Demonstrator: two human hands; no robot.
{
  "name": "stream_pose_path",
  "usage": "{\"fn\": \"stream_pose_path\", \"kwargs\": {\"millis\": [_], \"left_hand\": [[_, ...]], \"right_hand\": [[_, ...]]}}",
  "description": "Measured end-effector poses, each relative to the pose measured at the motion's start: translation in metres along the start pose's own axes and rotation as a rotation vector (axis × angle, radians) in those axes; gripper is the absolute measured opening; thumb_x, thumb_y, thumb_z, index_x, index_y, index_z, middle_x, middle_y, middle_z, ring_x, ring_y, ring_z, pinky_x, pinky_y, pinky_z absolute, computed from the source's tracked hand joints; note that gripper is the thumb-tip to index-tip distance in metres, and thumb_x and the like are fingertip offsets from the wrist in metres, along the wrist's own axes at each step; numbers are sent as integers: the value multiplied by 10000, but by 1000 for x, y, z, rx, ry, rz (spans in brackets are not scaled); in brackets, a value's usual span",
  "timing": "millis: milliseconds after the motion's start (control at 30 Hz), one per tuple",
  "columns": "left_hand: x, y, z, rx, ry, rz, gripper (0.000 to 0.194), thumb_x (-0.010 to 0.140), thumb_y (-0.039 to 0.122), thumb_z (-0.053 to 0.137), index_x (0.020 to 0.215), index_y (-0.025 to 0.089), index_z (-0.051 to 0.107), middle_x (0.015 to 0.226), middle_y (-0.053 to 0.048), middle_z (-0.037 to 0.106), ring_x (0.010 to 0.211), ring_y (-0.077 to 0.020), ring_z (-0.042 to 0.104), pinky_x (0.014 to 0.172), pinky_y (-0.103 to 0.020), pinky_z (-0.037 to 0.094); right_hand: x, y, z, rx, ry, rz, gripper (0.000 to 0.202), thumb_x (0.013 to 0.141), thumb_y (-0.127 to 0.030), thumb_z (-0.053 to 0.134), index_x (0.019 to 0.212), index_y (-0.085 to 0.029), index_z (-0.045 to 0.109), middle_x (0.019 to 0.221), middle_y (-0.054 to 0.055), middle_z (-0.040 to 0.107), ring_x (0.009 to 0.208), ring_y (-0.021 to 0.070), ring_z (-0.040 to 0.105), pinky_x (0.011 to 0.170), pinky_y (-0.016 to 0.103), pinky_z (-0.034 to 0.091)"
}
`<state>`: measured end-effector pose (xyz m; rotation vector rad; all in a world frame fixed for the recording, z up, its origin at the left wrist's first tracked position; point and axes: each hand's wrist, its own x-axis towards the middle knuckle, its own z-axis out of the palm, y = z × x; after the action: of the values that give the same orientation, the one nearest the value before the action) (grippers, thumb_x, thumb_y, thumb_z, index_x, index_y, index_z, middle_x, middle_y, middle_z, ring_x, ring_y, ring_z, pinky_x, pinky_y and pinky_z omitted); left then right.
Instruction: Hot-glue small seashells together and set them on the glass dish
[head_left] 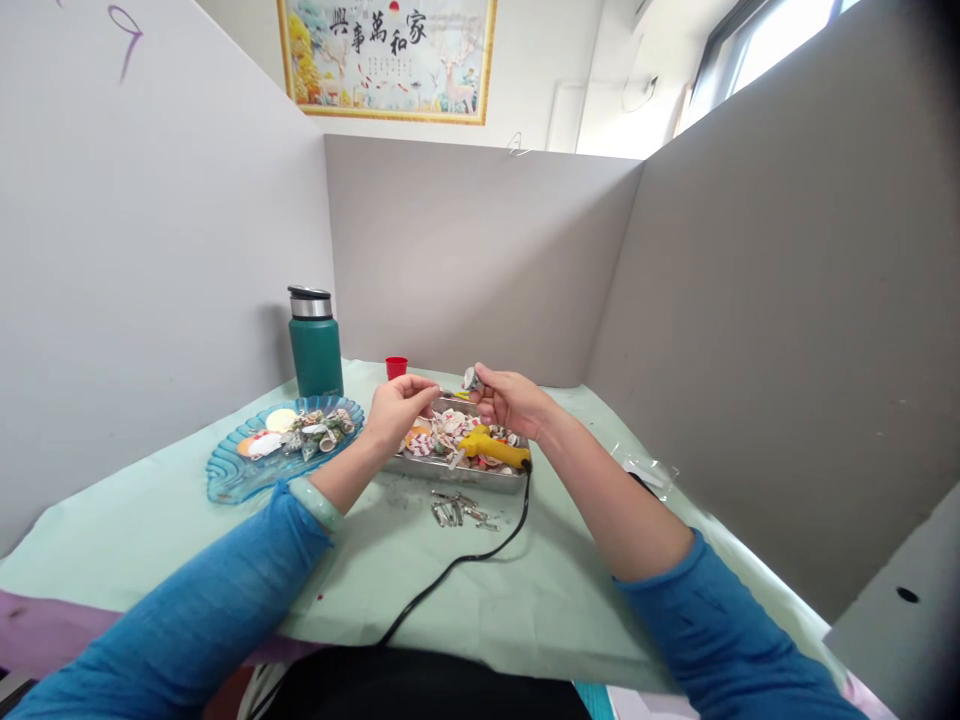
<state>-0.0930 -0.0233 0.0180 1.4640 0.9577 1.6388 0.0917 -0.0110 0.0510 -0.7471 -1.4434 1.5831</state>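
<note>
My left hand (pixel 403 408) is closed in a pinch above the tray, with a small silvery piece (pixel 446 393) at its fingertips, too small to name surely. Facing it, my right hand (pixel 514 402) is closed on a greyish-white seashell (pixel 472 379), held up between thumb and fingers. Below both hands stands a metal tray (pixel 480 478) full of mixed shells (pixel 450 428). A yellow glue gun (pixel 491 447) lies on top of these shells, its black cord (pixel 465 558) running toward me. In front of the tray, several small metal clips (pixel 459 510) lie in a loose pile.
A blue scalloped glass plate (pixel 225 475) with shells is at the left. Behind it stands a green bottle (pixel 315 352), and a red cup (pixel 397 368) is at the back. Clear plastic packaging (pixel 651 474) lies at the right. Grey partitions (pixel 480 260) enclose the table (pixel 555 590).
</note>
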Motion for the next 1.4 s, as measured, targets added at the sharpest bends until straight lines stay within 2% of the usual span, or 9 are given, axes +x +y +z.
{"fn": "stream_pose_path", "kwargs": {"millis": [133,233,300,500,733,867,1133,1400], "left_hand": [[-2,2,0,2,-61,-19,207,636,266,742,742,127,631,547,7,602,470,-84,532,496,-214,422],[-3,2,1,-1,-89,-17,195,642,266,738,725,132,623,547,9,595,463,-83,527,491,-217,429],[-3,2,1,-2,-103,-16,196,648,272,736,728,134,623,567,6,602,461,-79,523,487,-217,429],[-2,-2,0,11,-162,-33,189,659,278,731,733,136,630,602,2,613,461,-70,515,494,-216,434],[-4,-2,2,-5,-198,-52,186,655,284,739,715,137,642,536,6,584,445,-81,508,491,-229,439],[-3,-5,2,-54,-195,-84,201,644,292,753,710,138,642,569,-13,611,436,-78,503,481,-233,443],[-3,-3,1,-84,-195,-115,230,630,289,767,718,121,639,666,-45,662,434,-67,505,459,-226,437],[-2,-6,0,-93,-197,-129,252,622,296,777,715,118,626,674,-44,664,433,-69,513,452,-223,441]], "right_hand": [[-1,-3,-6,48,-31,107,229,910,-339,515,803,-142,560,726,54,643,485,73,510,421,179,403],[-5,-7,-5,-19,-34,78,157,858,-264,600,785,-137,542,752,84,664,488,72,512,401,166,369],[-6,-8,-5,-83,-11,42,179,825,-255,646,766,-142,520,729,84,664,462,62,490,383,160,338],[2,4,-4,-382,200,-77,259,870,-375,581,745,-164,498,579,29,613,362,45,408,329,161,265],[4,17,3,-654,236,-160,312,861,-457,549,726,-179,511,566,-6,590,363,57,438,342,176,322],[0,18,8,-744,226,-174,350,862,-486,527,698,-177,505,553,-5,580,363,56,434,349,177,318],[0,21,12,-664,162,-139,352,903,-445,456,679,-175,480,561,-5,566,332,45,378,316,180,259],[1,24,16,-607,177,-100,323,899,-422,485,686,-179,478,516,-23,550,323,44,364,318,179,258]]}}
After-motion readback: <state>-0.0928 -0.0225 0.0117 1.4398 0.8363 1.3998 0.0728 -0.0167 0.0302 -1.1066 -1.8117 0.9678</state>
